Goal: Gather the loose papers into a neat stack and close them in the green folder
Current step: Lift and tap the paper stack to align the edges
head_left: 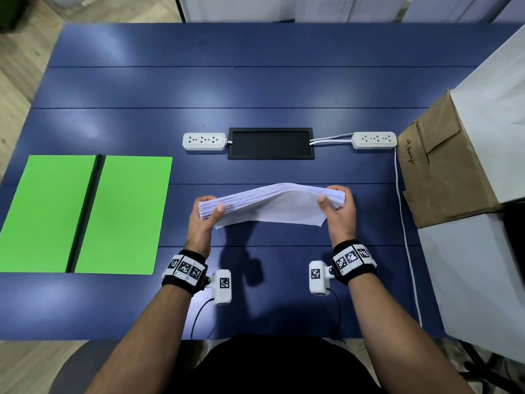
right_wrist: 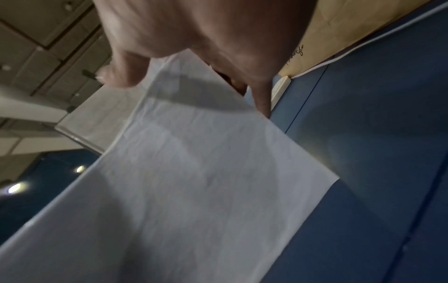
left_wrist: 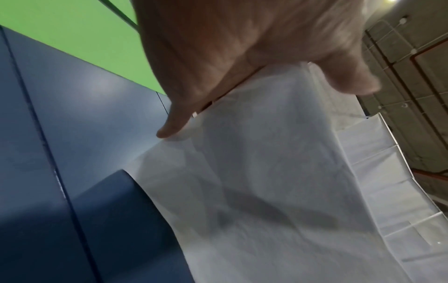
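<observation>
A stack of white papers (head_left: 272, 204) is held above the blue table (head_left: 255, 89), bowed upward in the middle. My left hand (head_left: 206, 211) grips its left end, thumb on the near face. My right hand (head_left: 338, 204) grips its right end the same way. One sheet hangs lower than the rest along the near edge. The wrist views show the paper (left_wrist: 266, 191) (right_wrist: 194, 181) from below, with my left hand (left_wrist: 218, 63) and my right hand (right_wrist: 201, 38) curled round its ends. The green folder (head_left: 85, 214) lies open and flat at the left of the table, its dark spine running down the middle.
Two white power strips (head_left: 204, 141) (head_left: 374, 140) flank a black cable hatch (head_left: 270, 143) behind the papers. A white cable (head_left: 404, 223) runs down the table's right side. A brown paper-wrapped box (head_left: 443, 166) and white boxes (head_left: 494, 115) stand at the right edge.
</observation>
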{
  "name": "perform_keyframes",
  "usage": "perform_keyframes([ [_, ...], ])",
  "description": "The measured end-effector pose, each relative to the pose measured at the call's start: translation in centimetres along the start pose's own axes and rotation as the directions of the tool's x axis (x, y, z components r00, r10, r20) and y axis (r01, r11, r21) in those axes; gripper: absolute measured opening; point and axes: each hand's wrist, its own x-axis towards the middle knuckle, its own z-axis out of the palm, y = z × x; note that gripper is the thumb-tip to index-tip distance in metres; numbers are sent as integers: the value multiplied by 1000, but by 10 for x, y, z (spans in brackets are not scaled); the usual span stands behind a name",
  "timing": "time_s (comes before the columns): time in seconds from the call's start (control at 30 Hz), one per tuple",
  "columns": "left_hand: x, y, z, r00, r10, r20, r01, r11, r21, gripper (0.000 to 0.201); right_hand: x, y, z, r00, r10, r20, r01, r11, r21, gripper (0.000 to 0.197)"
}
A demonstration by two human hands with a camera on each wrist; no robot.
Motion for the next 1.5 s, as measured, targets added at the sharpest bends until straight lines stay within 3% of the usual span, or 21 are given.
perform_keyframes([
  [0.07,0,-1,-9,992,39,117,-48,996,76,73,1,9,-7,996,41,78,-36,997,-69,59],
  [0.13,4,-3,-16,987,16,158,-42,985,166,79,2,18,-11,990,85,116,-75,993,-88,58],
  [0.23,10,-1,-14,991,-19,133,-13,972,235,54,4,25,-10,993,83,78,-73,990,-120,33],
  [0.3,12,0,-11,995,-35,95,15,978,206,32,3,22,-8,995,76,63,-71,995,-73,30],
  [0.5,3,4,-19,995,-64,75,52,988,145,26,0,12,-12,992,-46,113,51,998,-41,27],
  [0.6,4,-4,-21,995,-74,65,61,982,179,24,-1,23,-14,988,40,149,-42,999,10,24],
  [0.7,9,-12,-18,990,-122,71,100,963,250,28,5,44,-15,971,167,170,-167,986,-9,40],
  [0.77,12,-18,-16,984,-152,89,124,957,264,32,8,53,-15,960,226,164,-221,974,-48,39],
  [0.93,15,-17,-5,966,-249,75,231,953,196,30,10,64,-11,952,266,154,-245,959,-142,33],
  [1.03,16,-18,-3,945,-313,93,284,928,239,31,12,68,-9,936,304,176,-282,949,-138,37],
  [1.17,24,-12,-13,969,-237,73,215,949,229,51,16,63,-10,941,293,170,-282,955,-85,41],
  [1.33,28,-2,-12,986,-116,121,86,969,232,46,18,49,-9,963,228,143,-222,973,-56,39],
  [1.43,29,3,-14,992,-90,90,72,980,185,41,16,47,-11,975,191,115,-191,982,-13,45],
  [1.5,29,9,-13,988,-72,135,52,988,144,41,16,44,-12,978,174,118,-176,984,7,40],
])
